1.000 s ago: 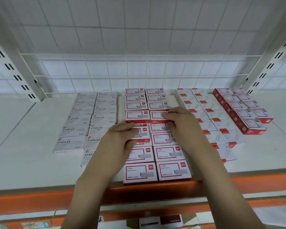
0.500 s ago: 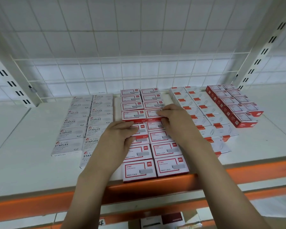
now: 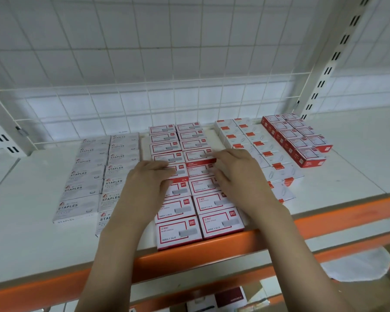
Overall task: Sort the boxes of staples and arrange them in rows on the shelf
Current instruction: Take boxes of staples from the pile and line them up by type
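While both hands lie on the middle block, I see the left hand [image 3: 148, 183] resting flat, fingers straight and close together, on the red-framed boxes [image 3: 221, 222] of its left column. The right hand [image 3: 239, 172] lies on the right column, fingers loosely bent; whether they pinch a box, I cannot tell. This block runs in two columns from the near orange edge [image 3: 279, 230] of the shelf [image 3: 23, 233] to the far wire grid [image 3: 144, 91]. Left of it lie grey STAPLES boxes [image 3: 77, 207]; to the right, white boxes [image 3: 277, 158], then dark red boxes [image 3: 309, 156].
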Demonstrator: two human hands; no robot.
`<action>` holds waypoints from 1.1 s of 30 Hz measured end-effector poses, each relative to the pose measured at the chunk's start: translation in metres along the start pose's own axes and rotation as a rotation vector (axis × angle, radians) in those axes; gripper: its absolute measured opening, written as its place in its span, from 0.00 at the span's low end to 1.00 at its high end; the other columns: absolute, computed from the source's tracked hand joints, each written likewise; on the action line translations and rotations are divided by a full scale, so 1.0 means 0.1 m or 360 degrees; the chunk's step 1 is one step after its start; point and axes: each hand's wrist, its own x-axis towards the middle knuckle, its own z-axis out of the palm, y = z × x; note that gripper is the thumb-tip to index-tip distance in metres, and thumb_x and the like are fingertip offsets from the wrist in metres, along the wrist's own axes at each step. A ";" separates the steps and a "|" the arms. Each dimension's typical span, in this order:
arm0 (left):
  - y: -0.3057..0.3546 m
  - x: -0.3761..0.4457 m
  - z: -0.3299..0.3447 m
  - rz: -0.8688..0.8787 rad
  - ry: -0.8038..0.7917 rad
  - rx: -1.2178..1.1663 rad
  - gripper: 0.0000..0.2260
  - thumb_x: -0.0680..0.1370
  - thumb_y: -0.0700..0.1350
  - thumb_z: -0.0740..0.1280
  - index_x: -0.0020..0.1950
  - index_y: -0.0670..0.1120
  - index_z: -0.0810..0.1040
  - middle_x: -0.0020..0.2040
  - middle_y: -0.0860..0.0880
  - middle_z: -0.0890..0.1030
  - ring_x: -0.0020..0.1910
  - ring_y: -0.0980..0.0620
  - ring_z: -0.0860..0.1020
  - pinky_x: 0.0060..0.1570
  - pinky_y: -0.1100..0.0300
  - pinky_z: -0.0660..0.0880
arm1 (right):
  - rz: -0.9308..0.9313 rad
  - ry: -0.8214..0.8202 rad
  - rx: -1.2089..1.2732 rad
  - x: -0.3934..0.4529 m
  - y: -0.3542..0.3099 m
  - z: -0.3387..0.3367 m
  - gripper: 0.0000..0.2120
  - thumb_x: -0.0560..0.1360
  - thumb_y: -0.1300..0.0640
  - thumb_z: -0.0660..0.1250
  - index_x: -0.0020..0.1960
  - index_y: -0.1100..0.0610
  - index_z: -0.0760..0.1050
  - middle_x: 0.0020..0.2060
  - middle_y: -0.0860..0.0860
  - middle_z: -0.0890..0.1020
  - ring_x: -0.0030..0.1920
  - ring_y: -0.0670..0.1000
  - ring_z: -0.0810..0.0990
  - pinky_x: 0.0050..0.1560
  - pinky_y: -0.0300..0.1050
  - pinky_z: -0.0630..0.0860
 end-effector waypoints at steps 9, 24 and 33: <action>0.65 0.24 -0.05 0.0108 -0.0046 0.0101 0.12 0.77 0.45 0.66 0.59 0.46 0.79 0.60 0.48 0.79 0.61 0.45 0.72 0.61 0.48 0.66 | 0.0072 0.0269 0.0040 -0.16 0.34 -0.37 0.18 0.71 0.55 0.61 0.58 0.58 0.77 0.53 0.55 0.81 0.54 0.59 0.76 0.55 0.53 0.73; 3.12 0.51 0.97 0.0477 -0.0351 -0.0028 0.17 0.80 0.54 0.56 0.69 0.54 0.68 0.66 0.56 0.71 0.66 0.54 0.66 0.63 0.59 0.58 | 0.0449 0.0467 -0.0044 -1.45 2.46 -1.37 0.18 0.72 0.60 0.66 0.62 0.59 0.75 0.55 0.57 0.79 0.56 0.60 0.75 0.57 0.53 0.73; 4.47 0.55 1.51 0.0631 -0.0443 0.0003 0.16 0.79 0.52 0.60 0.65 0.52 0.72 0.60 0.54 0.75 0.59 0.49 0.71 0.56 0.56 0.62 | 0.0661 0.0509 -0.0081 -2.21 3.62 -1.95 0.17 0.73 0.59 0.67 0.62 0.59 0.74 0.55 0.57 0.79 0.55 0.60 0.76 0.56 0.54 0.73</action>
